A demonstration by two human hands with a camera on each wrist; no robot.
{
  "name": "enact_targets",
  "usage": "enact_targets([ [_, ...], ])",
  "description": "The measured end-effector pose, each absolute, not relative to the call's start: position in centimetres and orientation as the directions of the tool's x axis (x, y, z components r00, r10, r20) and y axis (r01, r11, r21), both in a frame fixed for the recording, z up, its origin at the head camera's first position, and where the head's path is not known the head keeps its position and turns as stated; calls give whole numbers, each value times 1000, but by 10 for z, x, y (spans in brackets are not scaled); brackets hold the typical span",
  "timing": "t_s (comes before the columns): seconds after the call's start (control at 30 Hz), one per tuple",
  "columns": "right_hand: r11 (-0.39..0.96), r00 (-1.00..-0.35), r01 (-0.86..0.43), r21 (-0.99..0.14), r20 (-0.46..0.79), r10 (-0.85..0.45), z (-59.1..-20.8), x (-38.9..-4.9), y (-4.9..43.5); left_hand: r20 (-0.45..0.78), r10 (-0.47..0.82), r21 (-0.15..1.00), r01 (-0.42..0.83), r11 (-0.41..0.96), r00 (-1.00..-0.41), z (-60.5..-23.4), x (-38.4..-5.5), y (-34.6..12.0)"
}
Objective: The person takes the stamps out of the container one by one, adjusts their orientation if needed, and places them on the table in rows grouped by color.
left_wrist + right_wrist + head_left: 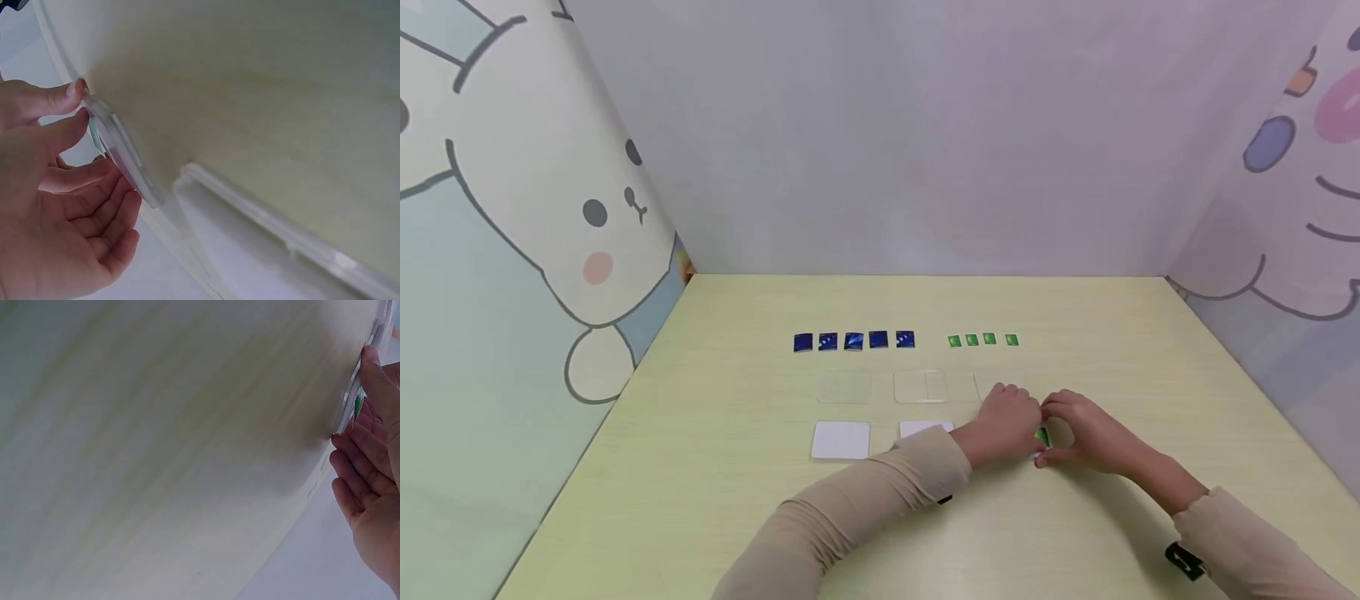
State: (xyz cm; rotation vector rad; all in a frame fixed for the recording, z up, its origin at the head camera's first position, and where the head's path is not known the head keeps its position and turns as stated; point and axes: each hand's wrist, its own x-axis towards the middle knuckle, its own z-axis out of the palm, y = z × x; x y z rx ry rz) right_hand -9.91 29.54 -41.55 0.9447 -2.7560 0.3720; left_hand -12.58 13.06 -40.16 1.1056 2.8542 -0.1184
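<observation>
Both hands meet over a shallow white case (128, 153) at the table's right middle. Its body is mostly hidden by the hands in the head view. My left hand (1009, 422) bends over its left side, thumb and fingers round a small green card (1042, 435). In the left wrist view the card stands tilted on top of the case. From the right, my right hand (1093, 433) grips the case edge, thumb at the near side and fingers at the far side. Another white case (925, 427) is partly covered by the left sleeve.
Further left lies a white case (840, 440). Behind them are clear lids (844, 387), one partly behind the left hand. At the back, several blue cards (853, 342) form a row, with several green cards (972, 340) to their right. Fabric walls (917, 142) bound the table.
</observation>
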Motion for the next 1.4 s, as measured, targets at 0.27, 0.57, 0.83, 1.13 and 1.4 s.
enact_targets([
  [0.27, 770, -793, -605, -202, 245, -558, -414, -100, 294, -88, 601, 27, 601, 799, -795, -401, -127, 132],
  [0.57, 765, -800, -599, -239, 232, -554, -411, -100, 294, -99, 579, 87, 572, 815, -809, -400, -130, 133],
  [0.83, 773, -817, -577, -264, 186, -546, -411, -102, 295, -115, 543, 154, 525, 837, -832, -400, -131, 133],
  [1.13, 780, -824, -567, -265, 174, -540, -414, -105, 297, -104, 530, 198, 505, 840, -842, -398, -134, 133],
  [1.4, 776, -819, -573, -265, 178, -545, -414, -106, 298, -116, 506, 264, 465, 845, -855, -395, -134, 131],
])
